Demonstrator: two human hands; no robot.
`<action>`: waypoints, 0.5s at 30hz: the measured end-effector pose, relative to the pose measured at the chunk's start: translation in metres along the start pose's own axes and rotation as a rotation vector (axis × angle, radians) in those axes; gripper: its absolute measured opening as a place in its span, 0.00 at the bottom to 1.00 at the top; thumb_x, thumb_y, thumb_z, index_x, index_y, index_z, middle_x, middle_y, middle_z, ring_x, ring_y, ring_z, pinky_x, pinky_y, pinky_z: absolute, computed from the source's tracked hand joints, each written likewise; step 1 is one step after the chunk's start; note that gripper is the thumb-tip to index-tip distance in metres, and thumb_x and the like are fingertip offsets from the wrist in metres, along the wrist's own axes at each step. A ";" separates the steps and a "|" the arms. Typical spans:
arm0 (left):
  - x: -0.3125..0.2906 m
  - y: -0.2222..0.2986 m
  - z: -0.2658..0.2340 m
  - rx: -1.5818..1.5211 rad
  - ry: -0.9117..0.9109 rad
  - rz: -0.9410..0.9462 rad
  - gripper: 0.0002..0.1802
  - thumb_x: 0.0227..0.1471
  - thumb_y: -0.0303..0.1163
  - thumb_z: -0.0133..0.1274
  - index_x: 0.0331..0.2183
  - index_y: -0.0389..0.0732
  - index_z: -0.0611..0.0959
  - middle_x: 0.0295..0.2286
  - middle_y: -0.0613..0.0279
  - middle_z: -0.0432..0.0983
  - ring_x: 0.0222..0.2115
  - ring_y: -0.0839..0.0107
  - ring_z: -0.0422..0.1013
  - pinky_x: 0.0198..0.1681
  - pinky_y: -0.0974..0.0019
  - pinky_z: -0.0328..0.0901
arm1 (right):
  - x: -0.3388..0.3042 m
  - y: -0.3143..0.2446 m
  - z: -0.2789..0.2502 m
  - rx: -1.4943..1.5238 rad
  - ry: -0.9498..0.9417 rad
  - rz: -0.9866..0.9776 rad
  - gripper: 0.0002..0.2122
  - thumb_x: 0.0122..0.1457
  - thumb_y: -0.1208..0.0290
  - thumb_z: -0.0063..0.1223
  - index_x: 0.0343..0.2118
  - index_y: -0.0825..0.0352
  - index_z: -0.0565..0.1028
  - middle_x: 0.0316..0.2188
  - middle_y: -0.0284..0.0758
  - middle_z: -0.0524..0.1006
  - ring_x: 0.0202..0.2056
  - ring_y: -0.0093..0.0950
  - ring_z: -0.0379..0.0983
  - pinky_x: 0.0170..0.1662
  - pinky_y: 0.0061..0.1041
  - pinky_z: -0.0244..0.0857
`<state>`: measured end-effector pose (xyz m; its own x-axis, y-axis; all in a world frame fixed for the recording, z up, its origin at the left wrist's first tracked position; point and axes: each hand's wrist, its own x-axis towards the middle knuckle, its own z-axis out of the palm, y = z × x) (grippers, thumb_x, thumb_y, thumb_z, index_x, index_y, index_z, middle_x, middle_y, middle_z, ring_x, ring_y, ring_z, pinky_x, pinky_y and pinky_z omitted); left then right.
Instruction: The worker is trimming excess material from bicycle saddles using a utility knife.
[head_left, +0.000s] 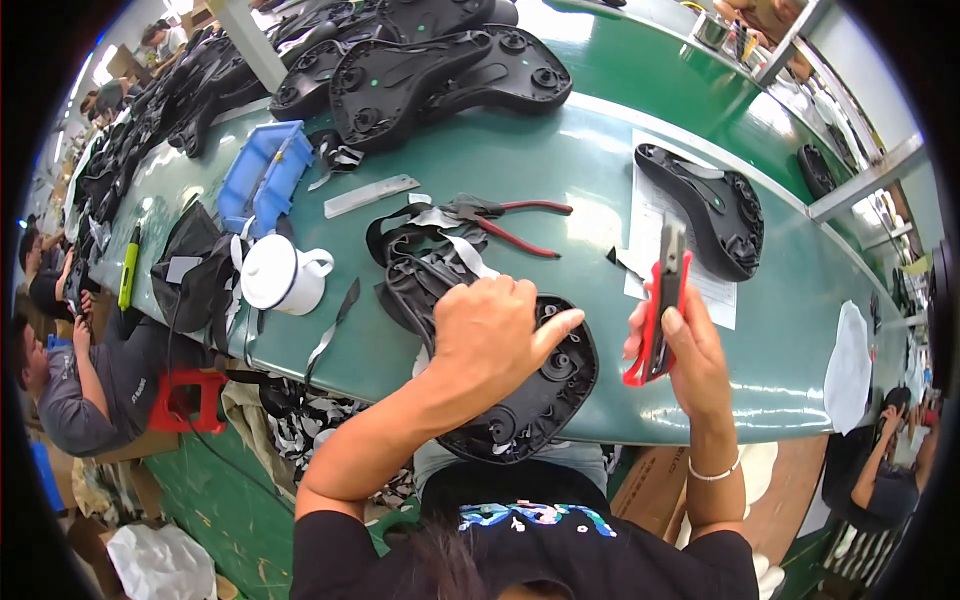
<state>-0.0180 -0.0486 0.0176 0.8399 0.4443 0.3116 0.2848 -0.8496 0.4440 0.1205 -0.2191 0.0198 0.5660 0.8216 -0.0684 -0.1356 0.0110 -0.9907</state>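
Note:
My left hand [485,335] lies over a black moulded plastic shell [500,425], fingers curled down onto it and thumb stretched out to the right. The shell rests at the table's near edge against my lap, with black fabric and white strips [420,245] about its far end. Raised to the right of the shell, my right hand [690,345] is closed around a red and black stapler [665,310], its metal head pointing away from me. Red-handled pliers [510,227] lie open just beyond the shell.
Another black shell [715,215] sits on paper sheets [640,225] at the right. Leftward are a white enamel mug [272,275], a blue bin [225,190], a ruler [370,196] and a green-yellow tool [130,265]. Shells pile up [400,85] behind; a co-worker [100,385] sits left.

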 end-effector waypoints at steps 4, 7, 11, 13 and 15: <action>-0.004 -0.006 0.030 0.191 -0.123 0.107 0.17 0.49 0.42 0.55 0.20 0.39 0.76 0.19 0.59 0.72 0.24 0.62 0.70 0.28 0.61 0.61 | -0.028 0.008 0.000 -0.352 -0.007 0.115 0.21 0.63 0.69 0.43 0.58 0.65 0.59 0.29 0.37 0.74 0.23 0.23 0.71 0.27 0.24 0.66; -0.007 -0.013 0.026 0.036 -0.093 0.203 0.14 0.48 0.36 0.54 0.18 0.40 0.74 0.18 0.61 0.70 0.26 0.64 0.66 0.31 0.62 0.57 | -0.026 0.037 -0.007 -0.908 0.029 -0.488 0.24 0.58 0.75 0.50 0.58 0.62 0.62 0.25 0.39 0.74 0.20 0.27 0.69 0.24 0.25 0.64; -0.009 -0.019 0.018 -0.213 -0.228 0.154 0.15 0.49 0.33 0.53 0.16 0.39 0.72 0.16 0.61 0.66 0.24 0.65 0.60 0.30 0.62 0.52 | -0.025 0.025 -0.006 -1.041 -0.046 -0.465 0.29 0.50 0.76 0.58 0.58 0.57 0.65 0.19 0.35 0.69 0.16 0.27 0.64 0.18 0.27 0.58; -0.009 -0.019 0.015 -0.257 -0.236 0.139 0.16 0.50 0.33 0.53 0.15 0.39 0.71 0.15 0.61 0.65 0.23 0.65 0.58 0.31 0.62 0.50 | -0.020 0.017 -0.003 -1.167 -0.103 -0.463 0.29 0.50 0.76 0.58 0.58 0.55 0.66 0.17 0.34 0.66 0.16 0.26 0.63 0.18 0.27 0.57; -0.008 -0.019 0.014 -0.283 -0.267 0.117 0.16 0.50 0.33 0.52 0.15 0.39 0.71 0.15 0.61 0.64 0.23 0.64 0.58 0.30 0.62 0.50 | -0.014 0.010 0.001 -1.295 -0.155 -0.461 0.29 0.50 0.75 0.57 0.58 0.53 0.66 0.15 0.32 0.63 0.15 0.25 0.62 0.17 0.26 0.56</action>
<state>-0.0236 -0.0395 -0.0049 0.9601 0.2280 0.1617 0.0725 -0.7618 0.6437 0.1105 -0.2295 0.0106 0.2458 0.9438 0.2210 0.9302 -0.1656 -0.3276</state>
